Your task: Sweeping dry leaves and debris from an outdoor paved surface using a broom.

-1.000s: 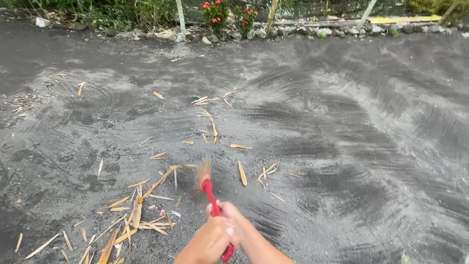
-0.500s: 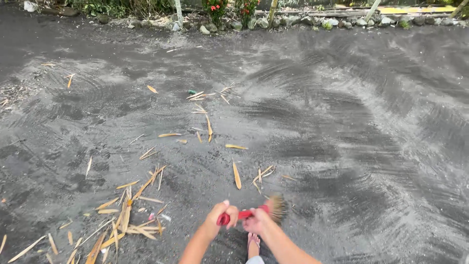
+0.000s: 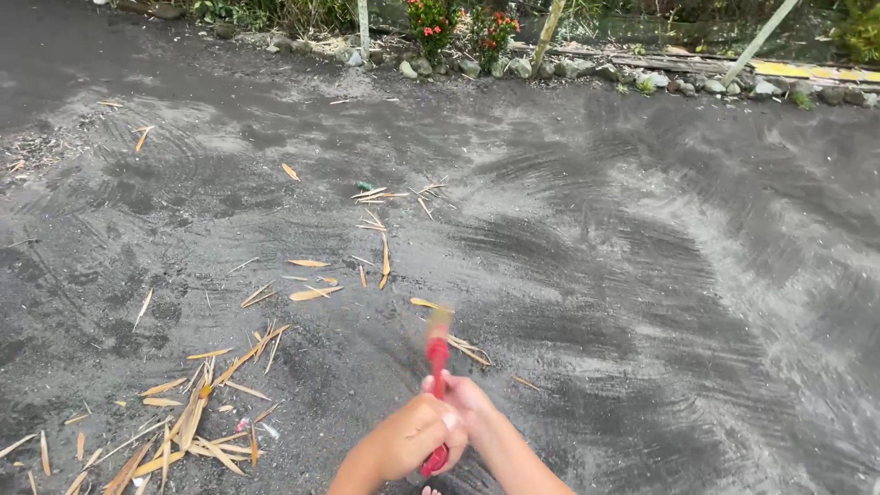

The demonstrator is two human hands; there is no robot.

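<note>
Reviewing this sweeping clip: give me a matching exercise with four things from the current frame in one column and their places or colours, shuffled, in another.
Things:
1. broom handle
2. dry leaf pile
3. flowering plants
4. left hand

Descriptions:
A. far edge, by the stones
B. red, pointing away from the person
C. lower left on the dark ground
D. wrapped round the handle's near end

Pairs: 1-B, 2-C, 3-A, 4-D
</note>
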